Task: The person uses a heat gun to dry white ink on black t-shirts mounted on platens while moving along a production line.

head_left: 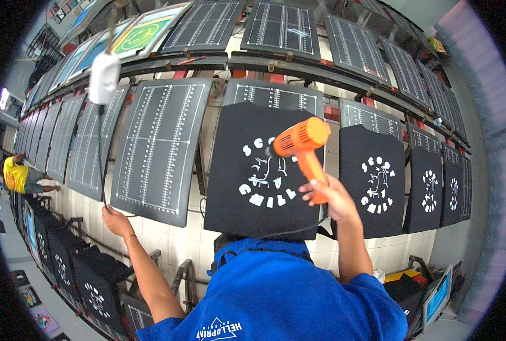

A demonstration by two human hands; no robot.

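Heat gun [301,149], orange, held in the right hand [328,196]. Grip closed full around the handle, low on it, fingers wrapped, a ring showing on one. Nozzle points left and slightly down at the white print [266,173] on a black shirt [264,176], close to the cloth; whether it touches, cannot tell. Judged: hard plastic body, moderate weight, front-heavy; the handle is the only sound place to hold it, since the nozzle end will be hot. A thin cord [298,230] runs off below the hand across the shirt's lower edge.

Left hand [115,219] out to the side, grip closed on a thin black cable [102,165] at the lower corner of a bare black board [159,142] with white ruled lines. The cable rises to a white fitting [104,77] hanging overhead. Judged: limp, light, easy to pinch anywhere along its run.

The shirt is stretched flat over its board, soft cloth, print likely fresh and easy to smear. More printed shirts [375,182] on boards to the right. Rows of boards curve away both sides, and framed screens [145,28] tilt up above. Another person in a yellow top [15,175] far left. Blue shirt [275,295] of the wearer fills the bottom.
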